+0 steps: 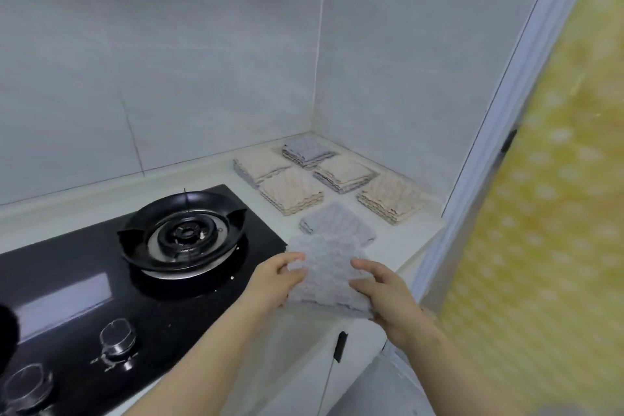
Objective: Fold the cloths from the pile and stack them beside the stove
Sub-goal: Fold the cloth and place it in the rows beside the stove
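We have left hand [283, 275] + right hand [388, 294], both grips pinching grey cloth [327, 267] at bench [422, 236] front edge, btw stove [101, 280] and folded grey cloth [337, 219]. Risk: uneven release, so fold springs open or lands skewed.

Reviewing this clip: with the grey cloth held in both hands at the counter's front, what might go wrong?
1. The grey waffle-textured cloth, held by the left hand and right hand, sits at the front edge of the white counter; it may slip off.
2. Its left corner is close to the black glass stove and could drag onto it.
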The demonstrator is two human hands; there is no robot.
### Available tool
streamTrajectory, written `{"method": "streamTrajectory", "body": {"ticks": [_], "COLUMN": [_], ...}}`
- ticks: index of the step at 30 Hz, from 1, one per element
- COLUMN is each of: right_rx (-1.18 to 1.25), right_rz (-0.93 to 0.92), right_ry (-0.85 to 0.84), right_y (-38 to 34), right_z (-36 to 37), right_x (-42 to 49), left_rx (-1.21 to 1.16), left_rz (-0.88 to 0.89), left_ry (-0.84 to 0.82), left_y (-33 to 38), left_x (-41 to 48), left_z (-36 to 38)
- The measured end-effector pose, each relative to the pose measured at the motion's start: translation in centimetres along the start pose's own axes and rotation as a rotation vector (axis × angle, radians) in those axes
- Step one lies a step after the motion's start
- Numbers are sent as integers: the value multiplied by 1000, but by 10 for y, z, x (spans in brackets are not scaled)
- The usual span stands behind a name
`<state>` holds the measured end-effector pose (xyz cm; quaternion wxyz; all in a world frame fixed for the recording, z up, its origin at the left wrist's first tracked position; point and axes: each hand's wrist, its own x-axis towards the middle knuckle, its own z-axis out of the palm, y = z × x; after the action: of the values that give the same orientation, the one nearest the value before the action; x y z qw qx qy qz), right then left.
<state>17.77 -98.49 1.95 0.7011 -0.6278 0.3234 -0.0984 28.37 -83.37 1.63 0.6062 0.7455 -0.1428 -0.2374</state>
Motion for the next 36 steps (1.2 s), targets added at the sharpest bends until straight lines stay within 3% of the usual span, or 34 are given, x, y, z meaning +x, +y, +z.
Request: {"method": "streamTrajectory", "body": {"ticks": [8,15,21,29,36], "right_rx": [-194,-383,-405,-272,-564], "right_rz": [-124,-93,-56,-64,-15], "right_ry": [-134,-398,-530,-489,-578], "right_y": [-38,-50,-39,-49,-45], "right_z": [-35,-55,-61,-73,-80], "right_x": [166,261,290,296,300], "left_rx": [-38,-126,-153,-160,-133], "left_rz": [18,-70,-129,-94,-190], "left_ry": [96,298,393,448,337], "left_y": [10,-1,-16,-13,-33], "left_x": [125,169,168,178,180], "left_z": [51,89,109,123,118]}}
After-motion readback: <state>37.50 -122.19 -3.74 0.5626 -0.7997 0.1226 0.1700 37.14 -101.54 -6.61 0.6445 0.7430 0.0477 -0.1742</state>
